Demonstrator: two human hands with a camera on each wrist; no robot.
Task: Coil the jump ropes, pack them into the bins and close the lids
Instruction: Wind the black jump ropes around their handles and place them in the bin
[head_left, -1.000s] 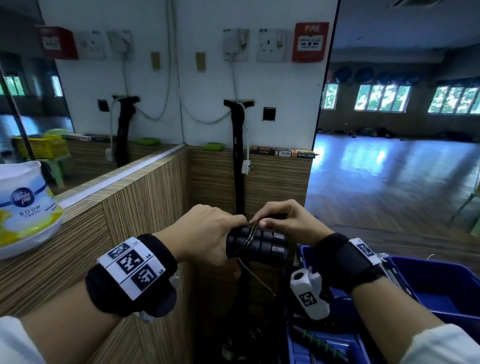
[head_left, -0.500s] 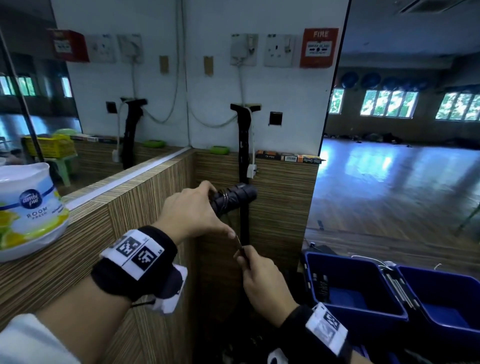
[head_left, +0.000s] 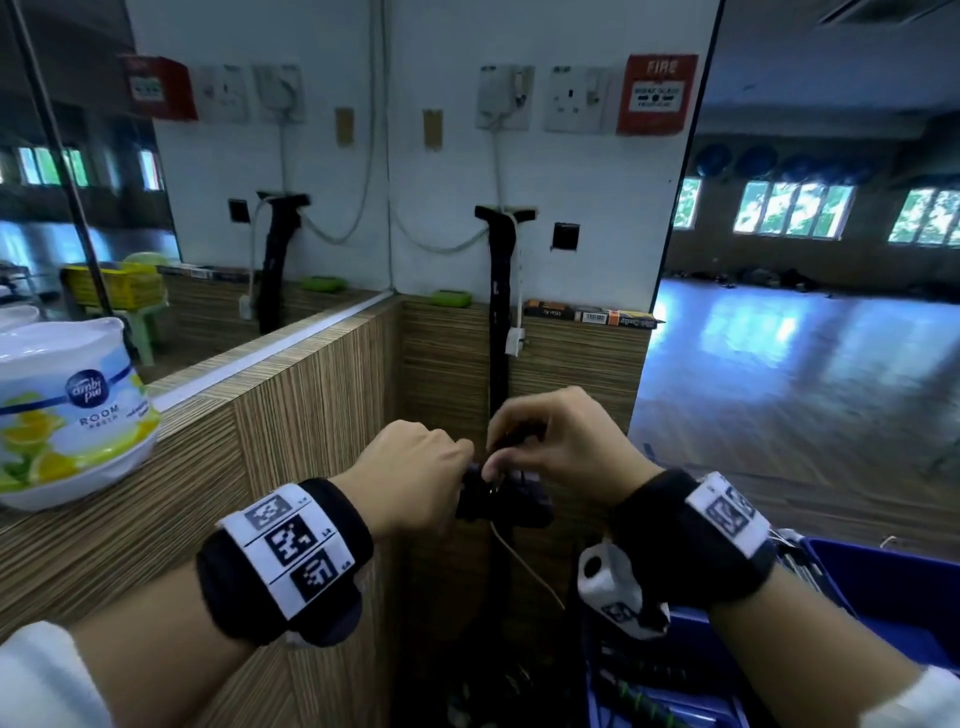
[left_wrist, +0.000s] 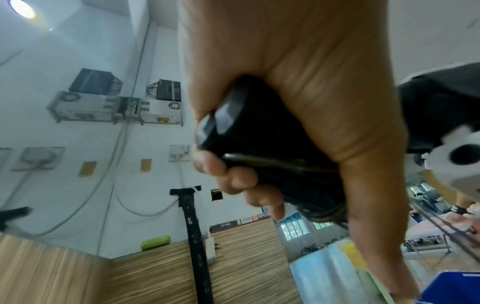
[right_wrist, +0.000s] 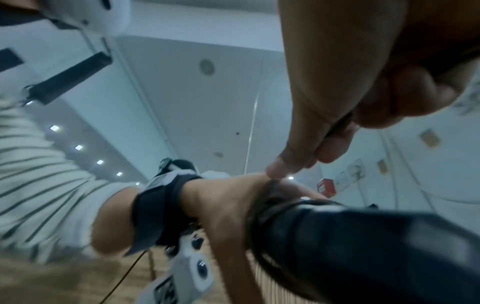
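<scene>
My left hand (head_left: 415, 473) grips a pair of black jump rope handles (head_left: 506, 501) held side by side in front of me. A thin cord (head_left: 524, 564) is wound round them, and a loose length hangs down below. My right hand (head_left: 561, 447) is just above the handles and pinches the cord between thumb and fingers. The left wrist view shows the left hand (left_wrist: 324, 102) wrapped round the handles (left_wrist: 259, 127) with the cord (left_wrist: 272, 161) across them. From the right wrist, the cord (right_wrist: 337, 125) shows pinched, with coils on the handles (right_wrist: 363, 246). Open blue bins (head_left: 883, 587) stand at lower right.
A wooden partition (head_left: 311, 415) runs along the left, with an air freshener tub (head_left: 67, 415) on its ledge. A black post (head_left: 500, 322) stands in the corner behind my hands. Another rope with green-black handles (head_left: 639, 701) lies in the near bin. Mirrors line both sides.
My right hand has come up from below the handles to just above them, bringing the cord round. My left hand with the handles has dropped slightly.
</scene>
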